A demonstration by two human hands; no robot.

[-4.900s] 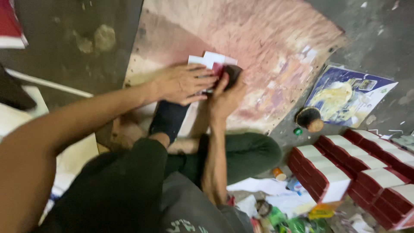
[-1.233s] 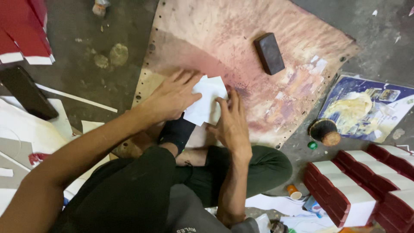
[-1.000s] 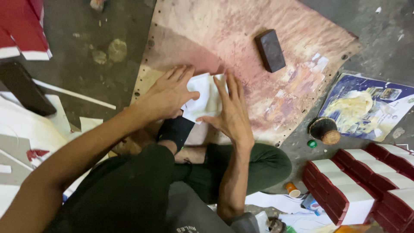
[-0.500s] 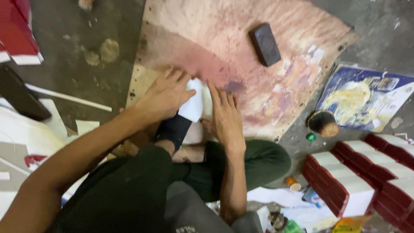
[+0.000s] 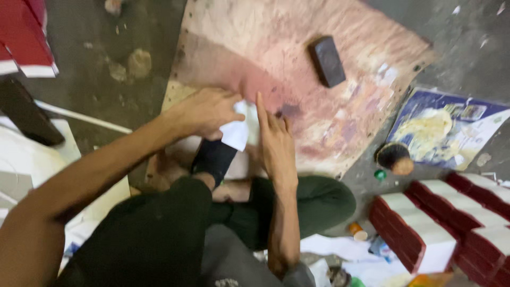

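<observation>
White paper piece [image 5: 237, 131] sits between both hands, on the near edge of a stained pink-brown board [image 5: 297, 69] that lies on the floor. Left hand [image 5: 206, 111] curled over the paper's left side, fingers closed on it, thumb on top. Right hand [image 5: 275, 142] flat and open, fingers stretched forward, pressing the paper's right edge down; hands nearly touching, only the paper between them. Frame blurred, so fold lines on the paper cannot be told.

Just below the hands: a dark sock or foot [image 5: 212, 159] under the paper, then the person's crossed legs in dark green trousers [image 5: 313, 204].

Beyond the right hand, further up the board: a dark rectangular block [image 5: 328, 61], lying flat, well apart from the hands.

Right of the right hand, off the board: a blue printed sheet smeared with yellowish paste [image 5: 443, 130], a round dark brush or pot [image 5: 393, 158] at its near-left corner, a small green cap [image 5: 380, 174] just below that. Nearer, rows of red-and-white boxes [image 5: 425, 234] stacked side by side; whether shut or what is inside cannot be told. A small orange bottle [image 5: 357, 231] lies left of the boxes.

Left of the left hand: grey concrete floor [image 5: 101, 58], a white stick [image 5: 85, 117], a dark flat object [image 5: 26, 114], red-and-white sheets [image 5: 24, 37] at the far-left corner.
</observation>
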